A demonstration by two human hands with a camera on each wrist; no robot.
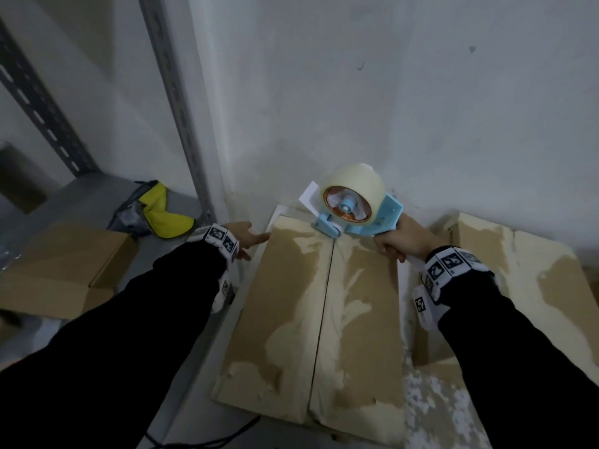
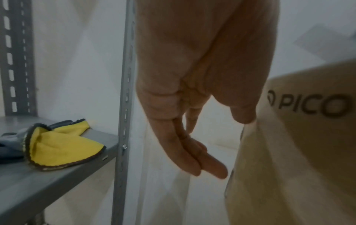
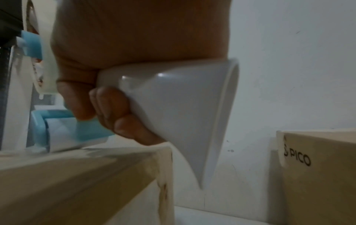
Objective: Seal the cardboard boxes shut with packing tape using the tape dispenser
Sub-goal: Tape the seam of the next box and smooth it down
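A closed cardboard box (image 1: 291, 319) with a torn, patchy top lies in front of me, its centre seam running away from me. My right hand (image 1: 402, 241) grips the white handle (image 3: 173, 109) of a light blue tape dispenser (image 1: 356, 209) carrying a roll of clear tape. The dispenser's front roller rests on the box's far edge at the seam. My left hand (image 1: 246, 236) rests with straight fingers (image 2: 192, 159) against the box's far left side (image 2: 289, 152), thumb on the top edge.
A second cardboard box (image 1: 518, 270) stands to the right against the white wall. On the grey metal shelf (image 1: 81, 196) at left lie a yellow cloth (image 1: 165, 215) and a flat brown box (image 1: 64, 264). A slotted shelf upright (image 2: 125, 106) stands just left of my left hand.
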